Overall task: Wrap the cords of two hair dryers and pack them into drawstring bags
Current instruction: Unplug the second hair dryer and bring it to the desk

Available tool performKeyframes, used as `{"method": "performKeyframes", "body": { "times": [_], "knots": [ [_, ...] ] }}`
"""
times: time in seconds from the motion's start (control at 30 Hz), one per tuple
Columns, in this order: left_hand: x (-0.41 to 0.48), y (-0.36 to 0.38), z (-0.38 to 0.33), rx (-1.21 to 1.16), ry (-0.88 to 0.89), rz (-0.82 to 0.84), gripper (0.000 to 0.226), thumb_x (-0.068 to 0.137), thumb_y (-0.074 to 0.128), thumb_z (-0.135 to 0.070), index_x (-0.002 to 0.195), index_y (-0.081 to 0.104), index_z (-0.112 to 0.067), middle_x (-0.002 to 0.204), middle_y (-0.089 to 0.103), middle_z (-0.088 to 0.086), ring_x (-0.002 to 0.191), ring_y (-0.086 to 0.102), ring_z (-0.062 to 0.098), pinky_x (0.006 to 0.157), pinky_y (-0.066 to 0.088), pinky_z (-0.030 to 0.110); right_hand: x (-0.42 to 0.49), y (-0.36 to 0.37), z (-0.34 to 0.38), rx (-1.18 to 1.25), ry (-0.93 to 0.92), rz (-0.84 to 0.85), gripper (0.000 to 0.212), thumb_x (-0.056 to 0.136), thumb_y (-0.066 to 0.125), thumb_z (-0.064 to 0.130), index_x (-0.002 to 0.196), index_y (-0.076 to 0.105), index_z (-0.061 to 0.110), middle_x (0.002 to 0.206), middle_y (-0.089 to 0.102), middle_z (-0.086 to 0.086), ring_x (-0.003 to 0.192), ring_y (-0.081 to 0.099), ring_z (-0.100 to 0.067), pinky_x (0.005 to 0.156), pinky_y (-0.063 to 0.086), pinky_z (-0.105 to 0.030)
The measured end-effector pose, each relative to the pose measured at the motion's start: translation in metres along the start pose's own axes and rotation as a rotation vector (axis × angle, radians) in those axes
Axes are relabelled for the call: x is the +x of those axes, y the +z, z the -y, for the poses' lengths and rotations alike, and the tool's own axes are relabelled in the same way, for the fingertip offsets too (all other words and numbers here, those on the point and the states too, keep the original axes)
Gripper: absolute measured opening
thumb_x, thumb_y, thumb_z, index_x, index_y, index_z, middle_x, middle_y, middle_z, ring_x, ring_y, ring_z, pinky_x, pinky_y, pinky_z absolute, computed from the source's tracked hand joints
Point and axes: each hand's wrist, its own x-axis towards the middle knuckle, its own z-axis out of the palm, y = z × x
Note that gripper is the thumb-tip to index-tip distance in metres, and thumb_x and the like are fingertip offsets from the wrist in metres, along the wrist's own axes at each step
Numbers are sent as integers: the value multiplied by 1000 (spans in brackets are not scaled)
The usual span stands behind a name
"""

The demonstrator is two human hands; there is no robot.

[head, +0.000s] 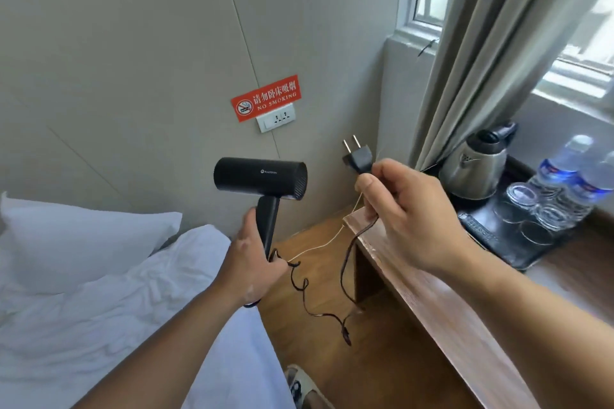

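By the wooden desk (448, 319): left hand (252, 262) grips our black plastic hair dryer (262, 178), right hand (408, 209) pinches its black plug (360, 158), thin black cord (342, 276) unwrapped

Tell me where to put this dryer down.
Free: white sheet below the pillow, and the desk strip between its near edge and the black tray. Crowded: the tray, packed with kettle, glasses and water bottles.
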Motion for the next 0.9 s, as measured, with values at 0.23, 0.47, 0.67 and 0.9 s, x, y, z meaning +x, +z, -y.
{"method": "performKeyframes", "body": {
  "times": [0.23,0.47,0.67,0.9],
  "knots": [
    [18,-50,-113,44,289,-13,93,87,75,-21,157,13,-24,145,47,9,128,55,31,100,55,39,32,-101,54,-7,-101,-182,29,102,50,31,82,63,14,58,64,3,55,61,-12,59,49,-30],
    [40,-72,-213,-35,529,-6,90,84,73,-20,154,18,-25,121,58,16,109,62,37,82,56,36,55,-193,88,-36,-120,-458,28,98,51,35,75,62,24,51,57,2,48,55,-17,54,48,-38],
    [58,-79,-291,-96,750,46,73,84,70,-17,143,27,-24,94,56,1,83,60,17,62,49,21,53,-255,117,-9,-85,-654,32,101,51,26,71,61,22,47,49,8,44,46,-13,48,41,-30],
    [73,-58,-348,-150,958,195,80,84,71,-19,149,24,-19,98,59,7,86,58,24,76,46,34,36,-291,132,-116,-32,-841,30,99,50,25,71,60,21,46,47,7,43,43,-15,47,39,-27]
  ]
}}
